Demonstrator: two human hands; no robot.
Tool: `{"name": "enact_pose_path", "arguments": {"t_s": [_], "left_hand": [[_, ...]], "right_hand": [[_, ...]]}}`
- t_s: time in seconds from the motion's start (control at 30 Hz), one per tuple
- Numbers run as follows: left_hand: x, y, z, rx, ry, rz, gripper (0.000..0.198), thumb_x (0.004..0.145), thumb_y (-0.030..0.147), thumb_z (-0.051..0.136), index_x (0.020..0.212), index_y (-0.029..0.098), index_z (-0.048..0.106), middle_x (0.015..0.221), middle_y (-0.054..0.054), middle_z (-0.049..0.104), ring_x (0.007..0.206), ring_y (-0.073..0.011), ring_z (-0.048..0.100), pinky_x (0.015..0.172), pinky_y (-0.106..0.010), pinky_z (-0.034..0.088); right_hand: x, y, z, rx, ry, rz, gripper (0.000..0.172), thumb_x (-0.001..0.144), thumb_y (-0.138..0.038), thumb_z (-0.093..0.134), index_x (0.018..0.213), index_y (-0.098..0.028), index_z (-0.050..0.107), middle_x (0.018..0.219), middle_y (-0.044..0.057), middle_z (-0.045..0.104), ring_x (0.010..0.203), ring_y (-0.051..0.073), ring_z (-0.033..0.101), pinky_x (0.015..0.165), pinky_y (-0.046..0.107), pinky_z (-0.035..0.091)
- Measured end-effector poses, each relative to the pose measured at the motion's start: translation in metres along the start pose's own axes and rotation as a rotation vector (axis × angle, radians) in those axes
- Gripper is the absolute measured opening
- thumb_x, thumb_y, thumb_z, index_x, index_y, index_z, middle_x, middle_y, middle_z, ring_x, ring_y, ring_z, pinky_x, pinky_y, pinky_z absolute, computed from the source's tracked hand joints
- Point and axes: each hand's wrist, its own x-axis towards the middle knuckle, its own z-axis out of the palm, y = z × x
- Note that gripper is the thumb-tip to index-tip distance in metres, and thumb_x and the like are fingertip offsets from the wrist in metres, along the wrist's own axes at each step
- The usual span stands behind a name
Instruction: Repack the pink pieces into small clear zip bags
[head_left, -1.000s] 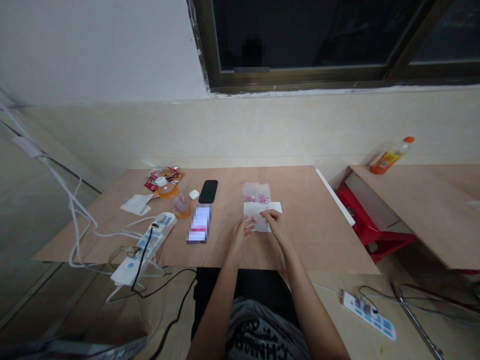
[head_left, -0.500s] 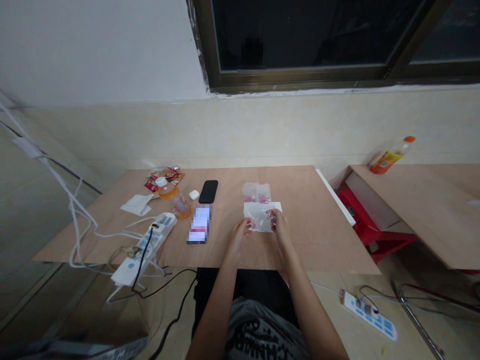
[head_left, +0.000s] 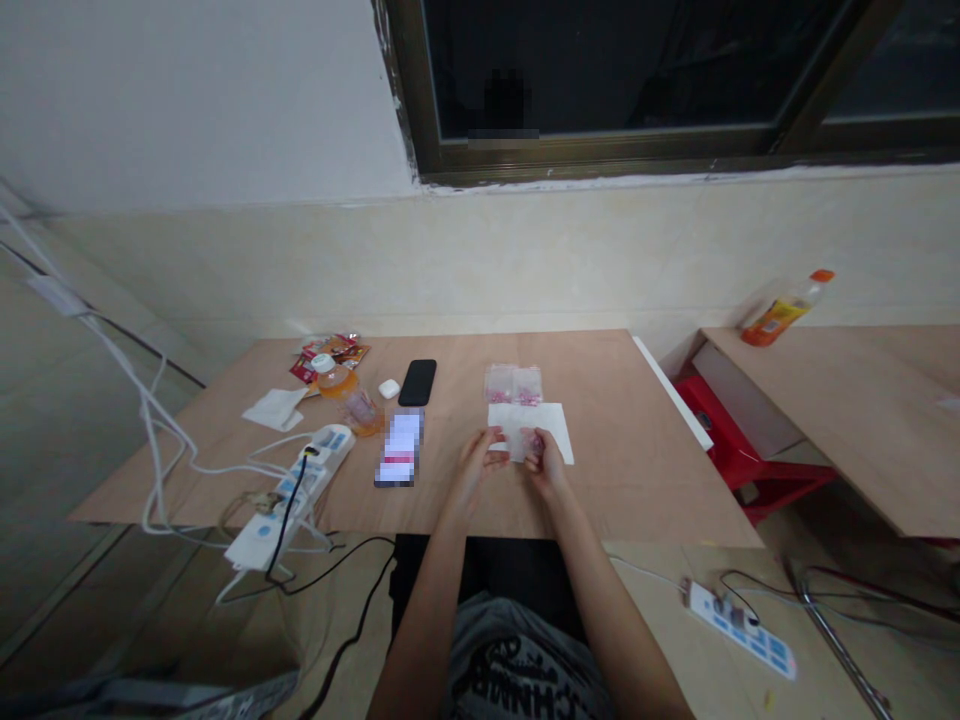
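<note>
left hand (head_left: 474, 462) and right hand (head_left: 544, 464) are both raised just above the plywood tabletop (head_left: 600, 490), fingers curled and partly closed, gripping opposite sides of a small transparent plastic bag (head_left: 516, 438) by pinching it between the fingertips. pink contents show in the bag beside the right hand; their exact kind is too small to determine.

the bag is held directly above a white paper sheet (head_left: 553, 420), overlapping its left part. just beyond the sheet lie two small plastic bags with pink contents (head_left: 513, 384), side by side and close to its top edge.

to the left of the hands are a smartphone with a pixelated screen (head_left: 398, 450), lying face up, and a black smartphone (head_left: 417, 382) farther back. beside the black smartphone sits a white earbud case (head_left: 388, 388). farther left are an orange-capped drink bottle (head_left: 334, 378), a glass jar (head_left: 361, 412), snack packets (head_left: 330, 352) and a folded tissue (head_left: 274, 408). a white power strip (head_left: 296, 495) lies at the near left corner of the table, with cables running off the edge.

to the right stands a second plywood table (head_left: 840, 420) bearing an orange drink bottle (head_left: 782, 318), with a red plastic stool (head_left: 739, 460) beneath its near corner.
</note>
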Motion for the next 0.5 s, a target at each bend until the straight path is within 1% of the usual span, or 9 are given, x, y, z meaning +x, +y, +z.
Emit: {"name": "enact_pose_path", "arguments": {"t_s": [0.13,0.23,0.37,0.5], "left_hand": [[-0.001,0.003,0.001,0.046,-0.007,0.023,0.042,0.077,0.047,0.065,0.102,0.014,0.063,0.101,-0.011,0.067,0.069,-0.0139,0.067,0.07,-0.027,0.054],[0.001,0.002,0.002,0.163,0.022,0.063,0.04,0.076,0.048,0.065,0.098,0.014,0.062,0.091,-0.009,0.068,0.065,-0.0127,0.066,0.065,-0.025,0.054],[0.006,-0.008,0.002,0.395,0.063,0.186,0.034,0.073,0.037,0.07,0.096,0.014,0.062,0.076,-0.005,0.068,0.064,-0.0138,0.065,0.059,-0.023,0.052],[0.006,-0.01,0.002,0.52,0.091,0.254,0.025,0.073,0.026,0.067,0.095,0.014,0.064,0.072,-0.004,0.069,0.063,-0.0135,0.064,0.058,-0.022,0.05]], "right_hand": [[0.0,0.0,0.003,0.098,0.041,0.06,0.023,0.072,-0.028,0.06,0.063,-0.02,0.04,0.043,-0.013,0.034,0.03,0.002,0.019,0.03,0.015,0.012],[-0.001,0.0,0.004,0.115,0.051,0.062,0.025,0.073,-0.028,0.06,0.064,-0.02,0.039,0.043,-0.013,0.035,0.03,0.001,0.02,0.029,0.014,0.013],[-0.001,0.003,0.004,0.13,0.024,0.068,0.026,0.073,-0.03,0.062,0.065,-0.02,0.039,0.045,-0.013,0.038,0.031,0.001,0.02,0.029,0.014,0.013],[-0.001,0.006,0.001,0.147,-0.015,0.087,0.03,0.072,-0.033,0.064,0.066,-0.021,0.038,0.047,-0.013,0.037,0.031,0.001,0.019,0.03,0.014,0.012]]}}
